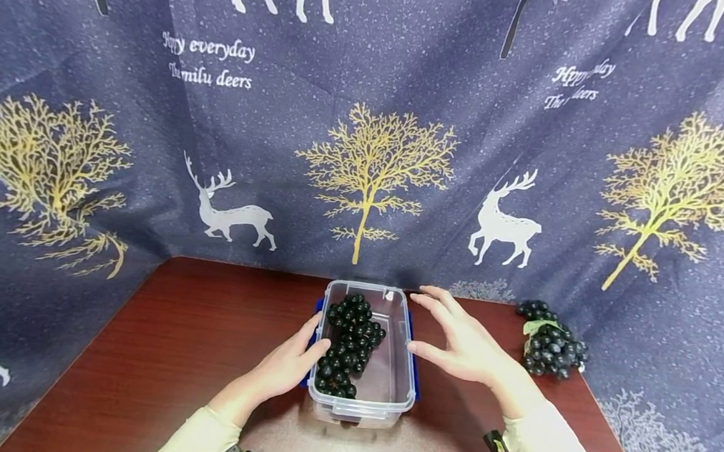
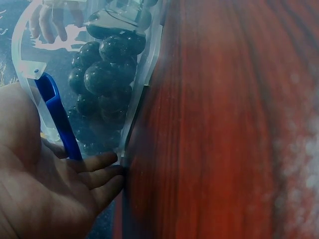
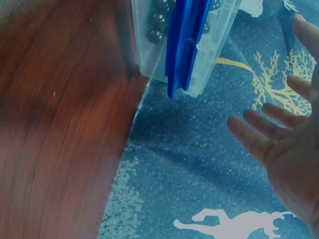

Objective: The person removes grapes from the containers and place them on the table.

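A clear plastic food container (image 1: 378, 405) stands lidless on the table, with blue side latches hanging down. A bunch of black grapes (image 1: 349, 336) lies along its left side inside. My left hand (image 1: 285, 363) holds the container's left wall, thumb over the rim and fingers against the outside, beside a blue latch (image 2: 62, 119). To the right of the container is my right hand (image 1: 464, 343), with fingers spread and nothing held. The right wrist view shows that hand (image 3: 294, 144) apart from the container's blue latch (image 3: 182, 55).
Another bunch of dark grapes (image 1: 554, 350) with a green leaf lies at the table's right edge. The reddish-brown wooden table (image 1: 198, 326) meets a dark blue cloth (image 1: 408, 65) printed with deer and trees, hanging behind and at both sides.
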Demonstrator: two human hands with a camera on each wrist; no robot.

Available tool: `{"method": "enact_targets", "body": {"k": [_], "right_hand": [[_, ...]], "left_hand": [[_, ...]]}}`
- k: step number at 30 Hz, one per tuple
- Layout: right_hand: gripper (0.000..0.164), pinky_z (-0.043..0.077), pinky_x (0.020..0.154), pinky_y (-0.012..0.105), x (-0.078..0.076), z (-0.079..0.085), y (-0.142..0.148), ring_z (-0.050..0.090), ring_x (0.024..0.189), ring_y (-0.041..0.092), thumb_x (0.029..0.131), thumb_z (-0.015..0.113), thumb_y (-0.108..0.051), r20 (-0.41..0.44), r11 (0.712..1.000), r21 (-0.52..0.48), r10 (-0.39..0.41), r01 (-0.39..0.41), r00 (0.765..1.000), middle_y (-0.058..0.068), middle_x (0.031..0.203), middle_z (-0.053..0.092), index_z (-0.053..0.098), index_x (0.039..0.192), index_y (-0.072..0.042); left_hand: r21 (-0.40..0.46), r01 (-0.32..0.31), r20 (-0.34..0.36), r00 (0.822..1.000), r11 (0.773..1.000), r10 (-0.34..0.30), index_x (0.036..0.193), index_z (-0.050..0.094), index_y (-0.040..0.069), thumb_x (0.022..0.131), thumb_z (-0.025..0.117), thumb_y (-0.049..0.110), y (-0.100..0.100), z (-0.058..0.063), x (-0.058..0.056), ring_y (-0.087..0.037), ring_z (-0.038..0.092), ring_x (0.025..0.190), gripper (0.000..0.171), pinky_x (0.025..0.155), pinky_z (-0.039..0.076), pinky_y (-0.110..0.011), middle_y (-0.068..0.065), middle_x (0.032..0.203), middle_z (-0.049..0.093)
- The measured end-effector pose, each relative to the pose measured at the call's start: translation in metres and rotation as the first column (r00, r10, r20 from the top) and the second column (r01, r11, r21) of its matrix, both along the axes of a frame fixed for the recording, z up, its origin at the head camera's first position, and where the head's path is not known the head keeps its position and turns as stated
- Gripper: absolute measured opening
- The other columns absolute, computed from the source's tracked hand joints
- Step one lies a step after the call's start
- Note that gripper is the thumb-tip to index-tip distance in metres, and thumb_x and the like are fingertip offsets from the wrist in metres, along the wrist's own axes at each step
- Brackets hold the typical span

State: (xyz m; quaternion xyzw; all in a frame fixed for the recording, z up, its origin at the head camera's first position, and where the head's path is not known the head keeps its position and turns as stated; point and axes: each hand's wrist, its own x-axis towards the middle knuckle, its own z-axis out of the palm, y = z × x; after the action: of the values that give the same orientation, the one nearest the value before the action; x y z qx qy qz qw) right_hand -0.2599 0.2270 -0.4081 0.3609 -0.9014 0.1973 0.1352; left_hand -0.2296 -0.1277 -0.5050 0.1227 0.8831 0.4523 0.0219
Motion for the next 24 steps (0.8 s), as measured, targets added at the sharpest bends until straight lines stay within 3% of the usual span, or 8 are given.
{"method": "enact_targets", "body": {"k": [9, 18, 24], "right_hand": [[0.078, 0.049, 0.101, 0.046, 0.002, -0.004, -0.011, 0.050, 0.135, 0.019, 0.091, 0.066, -0.065, 0.033, 1.000, 0.003, 0.008, -0.008, 0.999, -0.006, 0.162, 0.031, 0.035, 0.157, -0.039], [0.078, 0.048, 0.103, 0.045, 0.003, -0.007, -0.024, 0.048, 0.137, 0.018, 0.090, 0.069, -0.062, 0.021, 0.999, -0.012, 0.046, -0.046, 0.999, 0.000, 0.160, 0.035, 0.037, 0.157, -0.035], [0.077, 0.049, 0.101, 0.045, 0.004, -0.008, -0.031, 0.051, 0.135, 0.019, 0.091, 0.069, -0.061, 0.017, 0.997, -0.007, 0.076, -0.076, 0.997, 0.001, 0.159, 0.036, 0.038, 0.157, -0.035]], "left_hand": [[-0.002, -0.005, 0.003, 1.000, 1.000, 0.005, 0.165, 0.020, 0.030, 0.106, 0.048, 0.051, 0.000, 0.003, 0.003, -0.026, 0.043, 0.142, 0.068, 0.113, 0.037, -0.056, -0.005, 0.161, 0.039], [-0.011, -0.010, 0.009, 1.000, 1.000, 0.010, 0.165, 0.020, 0.029, 0.102, 0.043, 0.066, -0.001, 0.003, 0.002, -0.026, 0.041, 0.144, 0.077, 0.114, 0.035, -0.055, -0.005, 0.162, 0.037], [-0.016, -0.009, 0.016, 1.000, 1.000, 0.009, 0.165, 0.020, 0.029, 0.105, 0.047, 0.056, 0.000, 0.002, 0.002, -0.026, 0.040, 0.145, 0.071, 0.114, 0.035, -0.055, -0.004, 0.163, 0.036]]}}
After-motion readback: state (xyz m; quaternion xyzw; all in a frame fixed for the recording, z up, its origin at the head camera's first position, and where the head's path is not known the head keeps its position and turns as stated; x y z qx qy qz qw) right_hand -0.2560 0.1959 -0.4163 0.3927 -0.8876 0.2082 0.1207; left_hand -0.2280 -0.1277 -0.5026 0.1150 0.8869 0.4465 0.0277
